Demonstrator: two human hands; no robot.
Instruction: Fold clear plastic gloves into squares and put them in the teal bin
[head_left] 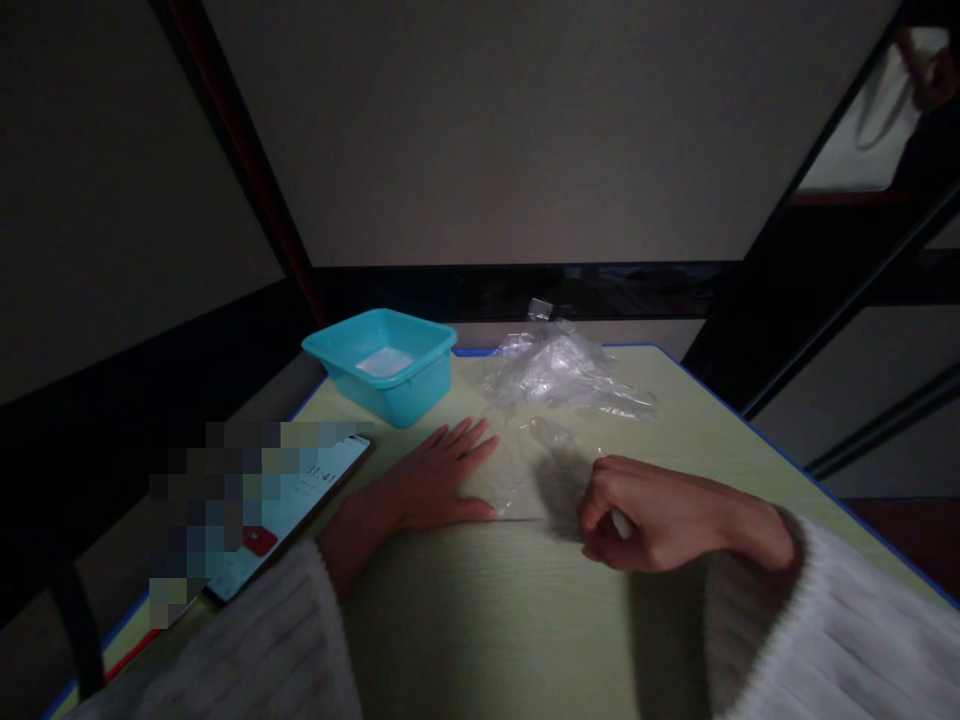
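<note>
A clear plastic bag (525, 470) lies flat on the pale yellow table between my two hands. My left hand (442, 475) rests on its left part, palm down with the fingers spread. At the bag's right side, my right hand (637, 515) is closed, thumb and fingertips pinched together at the bag's edge. The film between those fingertips is too thin to make out clearly. Just beyond the hands sits a crumpled heap of clear plastic bags (562, 365).
A turquoise plastic basket (420, 390) with a white, flat item inside stands at the back left. A lit phone (300, 510), partly blurred out, lies by the left edge. The table (495, 620) has a blue rim and stands against a pale panel (487, 130).
</note>
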